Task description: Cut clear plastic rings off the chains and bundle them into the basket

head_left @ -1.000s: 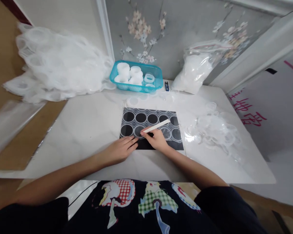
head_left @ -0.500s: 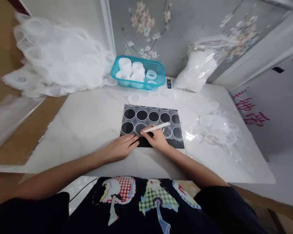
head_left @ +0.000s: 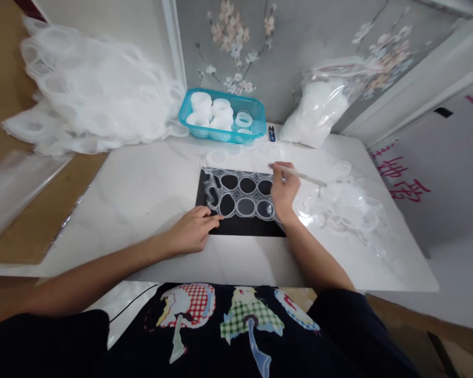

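Note:
In front of me lies a black rectangular mat (head_left: 244,227) with a clear plastic sheet (head_left: 246,195) of joined rings on top. The sheet's left end is rumpled and curled. My left hand (head_left: 193,229) rests at the mat's lower left, fingers stretched out, the fingertips touching the sheet's lower left edge. Over the right end of the sheet, my right hand (head_left: 286,190) is closed round a slim pale stick-like tool (head_left: 305,177). Its tip points left past the fingers, and the hand covers the mat's right end.
A blue basket (head_left: 220,137) with white rolls and clear rings stands at the back, beside small snips (head_left: 271,134). A filled clear bag (head_left: 319,113) leans on the wall. Loose ring scraps (head_left: 350,207) lie right; a big pile of ringed plastic (head_left: 98,89) rises back left.
My right hand has moved right and away from me with the tool, from the sheet's middle to its right end. The ringed sheet has shifted right on the mat, its left end now crumpled.

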Tool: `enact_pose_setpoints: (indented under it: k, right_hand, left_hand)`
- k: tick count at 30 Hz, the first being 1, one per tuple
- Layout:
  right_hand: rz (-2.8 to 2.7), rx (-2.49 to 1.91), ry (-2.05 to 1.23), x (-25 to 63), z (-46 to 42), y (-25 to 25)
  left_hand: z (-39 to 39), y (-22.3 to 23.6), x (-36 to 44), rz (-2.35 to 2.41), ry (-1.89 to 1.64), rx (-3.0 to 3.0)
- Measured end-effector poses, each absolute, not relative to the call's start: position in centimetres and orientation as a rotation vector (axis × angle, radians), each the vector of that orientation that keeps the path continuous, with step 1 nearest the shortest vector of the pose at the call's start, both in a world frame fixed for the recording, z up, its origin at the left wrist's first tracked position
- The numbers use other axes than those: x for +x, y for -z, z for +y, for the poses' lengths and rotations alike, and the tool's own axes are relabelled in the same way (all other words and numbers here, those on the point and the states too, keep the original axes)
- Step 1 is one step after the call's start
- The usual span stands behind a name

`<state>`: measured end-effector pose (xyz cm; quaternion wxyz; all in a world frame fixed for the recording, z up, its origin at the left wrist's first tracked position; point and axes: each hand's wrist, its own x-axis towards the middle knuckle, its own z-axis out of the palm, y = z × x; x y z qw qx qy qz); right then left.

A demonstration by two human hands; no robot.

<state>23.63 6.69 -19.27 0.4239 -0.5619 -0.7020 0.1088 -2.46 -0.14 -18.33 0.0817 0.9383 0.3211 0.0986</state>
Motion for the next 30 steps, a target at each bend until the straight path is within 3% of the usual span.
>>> enact_pose_setpoints:
  k: [3, 9, 16, 21, 30]
  right_hand:
    - [-1.764, -1.382, -0.246, 25.0, 4.9, 19.9]
    - [-1.847, -1.296, -0.654, 25.1, 0.6, 22.5]
    - [-1.917, -1.315, -0.66, 25.2, 1.2, 22.4]
    - [-1.979, -1.336, -0.569, 25.2, 0.8, 22.7]
    - [-2.261, -1.253, -0.046, 25.2, 1.6, 21.2]
  left_hand:
    - [-0.2, 17.9, -1.8, 0.87, -0.32, 2.885]
    - [0.1, 19.1, 1.9, 0.606, -0.377, 3.099]
    - [0.4, 20.2, 3.5, 0.589, -0.364, 3.092]
    - [0.3, 20.3, 3.4, 0.616, -0.392, 3.088]
    - [0.8, 20.4, 3.4, 0.768, -0.451, 2.791]
